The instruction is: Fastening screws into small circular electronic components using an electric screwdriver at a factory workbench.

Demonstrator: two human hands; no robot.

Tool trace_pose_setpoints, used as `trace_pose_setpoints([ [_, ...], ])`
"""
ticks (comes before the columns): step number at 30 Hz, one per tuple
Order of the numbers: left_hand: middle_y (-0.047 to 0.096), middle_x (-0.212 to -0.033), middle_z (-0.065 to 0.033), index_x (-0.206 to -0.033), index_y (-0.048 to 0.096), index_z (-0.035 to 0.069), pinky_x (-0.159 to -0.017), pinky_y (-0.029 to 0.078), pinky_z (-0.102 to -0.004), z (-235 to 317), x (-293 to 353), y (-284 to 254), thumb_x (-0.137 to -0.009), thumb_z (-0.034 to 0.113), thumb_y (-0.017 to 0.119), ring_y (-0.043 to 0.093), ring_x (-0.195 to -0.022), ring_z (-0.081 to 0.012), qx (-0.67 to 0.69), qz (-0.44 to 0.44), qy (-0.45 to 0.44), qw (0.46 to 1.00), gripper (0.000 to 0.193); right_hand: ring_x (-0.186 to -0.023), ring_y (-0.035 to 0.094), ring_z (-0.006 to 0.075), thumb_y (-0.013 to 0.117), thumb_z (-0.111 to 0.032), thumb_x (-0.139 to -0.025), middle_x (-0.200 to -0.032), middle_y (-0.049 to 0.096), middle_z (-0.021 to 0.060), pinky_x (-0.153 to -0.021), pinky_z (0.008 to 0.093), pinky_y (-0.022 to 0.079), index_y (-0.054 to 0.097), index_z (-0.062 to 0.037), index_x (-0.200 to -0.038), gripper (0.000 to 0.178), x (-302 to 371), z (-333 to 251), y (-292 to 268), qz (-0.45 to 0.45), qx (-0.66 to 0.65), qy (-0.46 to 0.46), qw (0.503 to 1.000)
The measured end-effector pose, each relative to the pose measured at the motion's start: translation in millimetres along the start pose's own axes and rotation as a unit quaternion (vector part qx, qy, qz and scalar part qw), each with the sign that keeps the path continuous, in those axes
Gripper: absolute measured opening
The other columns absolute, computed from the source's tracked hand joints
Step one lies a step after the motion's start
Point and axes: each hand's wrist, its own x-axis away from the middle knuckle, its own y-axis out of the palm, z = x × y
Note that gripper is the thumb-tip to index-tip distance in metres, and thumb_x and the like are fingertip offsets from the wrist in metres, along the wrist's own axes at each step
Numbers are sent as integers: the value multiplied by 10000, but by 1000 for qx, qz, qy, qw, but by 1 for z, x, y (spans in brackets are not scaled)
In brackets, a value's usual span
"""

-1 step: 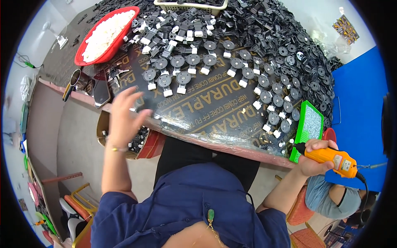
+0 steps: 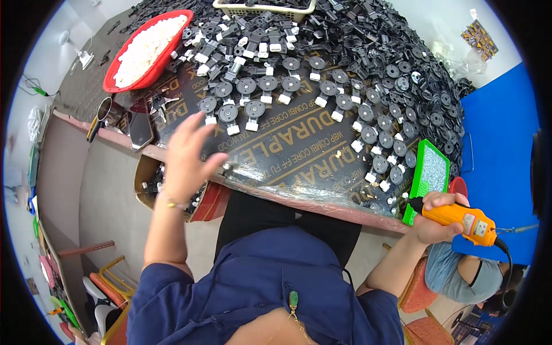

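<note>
My left hand (image 2: pixel 192 154) hovers over the table's near edge at the left, fingers spread, nothing in it. Beyond its fingertips stand black parts with round discs and white ends, such as this disc-topped part (image 2: pixel 228 115). My right hand (image 2: pixel 440 218) is wrapped round an orange electric screwdriver (image 2: pixel 470 224), whose black nose points left toward the table. The nose is close to the near end of a green tray (image 2: pixel 430 169) filled with small silvery pieces, probably screws. More disc-topped parts (image 2: pixel 379 165) stand in rows left of that tray.
A red basin (image 2: pixel 185 24) of white pieces sits far left. Loose black parts (image 2: pixel 345 34) heap up at the back, beside a beige basket (image 2: pixel 265 10). A phone (image 2: pixel 141 129) and keys lie left. Below the edge is a cardboard box (image 2: pixel 141 178). Another person (image 2: pixel 460 273) sits at right.
My left hand has moved right and slightly farther over the table, its fingers still spread. The right hand and the electric screwdriver have stayed almost where they were.
</note>
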Motion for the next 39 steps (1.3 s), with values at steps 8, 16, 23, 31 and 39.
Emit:
trace_pose_setpoints([
  [8,400,-1601,-187,-1502,454,-15,-1240,63,-604,50,-47,79,-881,683,595,244,-1554,-297,-169,-87,30,981,945,-559,554,175,578,-707,-931,-761,617,99,-530,305,468,518,-44,-1263,744,2,-17,-9,11,35,-17,999],
  [16,297,-1659,-184,-1564,336,-18,-1232,46,-622,138,-14,92,-861,676,601,184,-1575,-327,-31,-175,152,972,1023,-601,577,184,645,-666,-911,-764,635,103,-541,292,474,533,-9,-1227,737,-14,-17,-59,108,109,-31,988],
  [23,313,-1638,-226,-1536,387,-26,-1233,73,-611,184,-15,93,-850,653,646,192,-1568,-357,18,-182,196,963,999,-611,599,175,690,-558,-938,-764,646,107,-578,294,511,521,26,-1200,662,-33,16,-99,101,180,-15,978],
  [31,589,-1419,-121,-1387,600,73,-1185,231,-552,163,-51,100,-791,348,815,473,-1407,-314,96,-158,173,967,691,-574,605,160,662,-574,-953,-743,649,98,-548,273,505,521,18,-1161,643,-46,34,-116,103,194,9,975],
  [39,703,-1209,-77,-1243,679,82,-1124,313,-508,169,-55,102,-752,204,856,577,-1299,-281,135,-194,161,958,536,-563,609,150,650,-596,-953,-728,650,83,-549,262,506,520,9,-1146,648,-44,36,-118,102,200,3,975],
])
